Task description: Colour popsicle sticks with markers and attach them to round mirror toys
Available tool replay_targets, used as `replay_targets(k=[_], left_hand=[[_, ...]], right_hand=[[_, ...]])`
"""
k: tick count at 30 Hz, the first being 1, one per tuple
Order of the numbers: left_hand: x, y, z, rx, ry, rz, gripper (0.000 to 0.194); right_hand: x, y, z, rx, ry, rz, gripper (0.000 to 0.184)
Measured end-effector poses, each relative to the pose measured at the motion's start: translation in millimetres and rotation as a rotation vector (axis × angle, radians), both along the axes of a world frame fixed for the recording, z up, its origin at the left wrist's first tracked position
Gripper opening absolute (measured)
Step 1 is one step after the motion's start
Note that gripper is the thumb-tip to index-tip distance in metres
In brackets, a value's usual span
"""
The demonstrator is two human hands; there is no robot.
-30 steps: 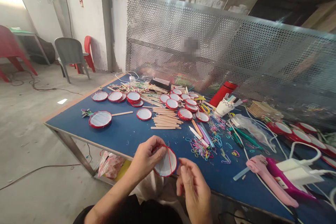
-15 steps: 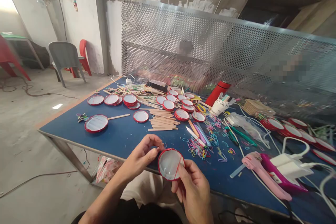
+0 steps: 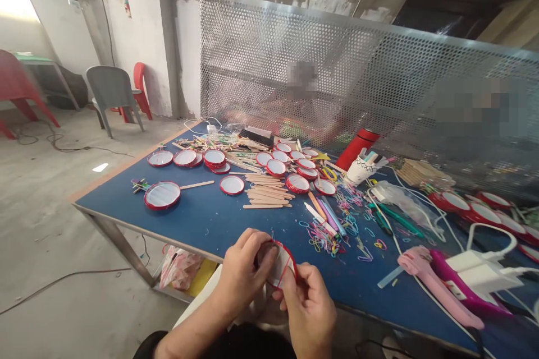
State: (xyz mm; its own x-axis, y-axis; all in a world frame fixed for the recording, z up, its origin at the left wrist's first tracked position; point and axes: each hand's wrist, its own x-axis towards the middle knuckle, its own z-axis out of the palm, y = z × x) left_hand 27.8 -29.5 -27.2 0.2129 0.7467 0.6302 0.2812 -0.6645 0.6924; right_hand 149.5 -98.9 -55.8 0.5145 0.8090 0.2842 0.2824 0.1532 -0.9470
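Both my hands hold one small round red-rimmed lid (image 3: 281,263) over the near edge of the blue table (image 3: 210,219). My left hand (image 3: 244,272) wraps its fingers round the lid's left side. My right hand (image 3: 307,305) pinches the lid's lower right rim, where a thin red band crosses the lid's face. The lid is partly hidden by my fingers.
Several more red-rimmed lids (image 3: 275,167), wooden sticks (image 3: 267,193) and coloured rubber bands (image 3: 324,235) lie on the table. A lid on a stick (image 3: 162,194) lies at the left. Pink glue guns (image 3: 438,286), a white adapter (image 3: 480,272), a paper cup (image 3: 362,169), a red flask (image 3: 357,147), a perforated metal screen (image 3: 337,73) behind.
My left hand has closed round the lid's left side and now covers part of it. The lid has tilted and come closer to me, with my right hand still on its rim.
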Motion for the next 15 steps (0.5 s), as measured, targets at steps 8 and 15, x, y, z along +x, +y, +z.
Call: replay_targets(k=[8, 15], left_hand=[[-1.3, 4.2, -9.1, 0.152, 0.011, 0.012, 0.016], [-4.8, 5.3, -2.5, 0.106, 0.008, -0.021, 0.014]], right_hand=[[1.9, 0.8, -0.4, -0.007, 0.111, 0.019, 0.040], [-7.1, -1.6, 9.4, -0.021, 0.197, -0.001, 0.041]])
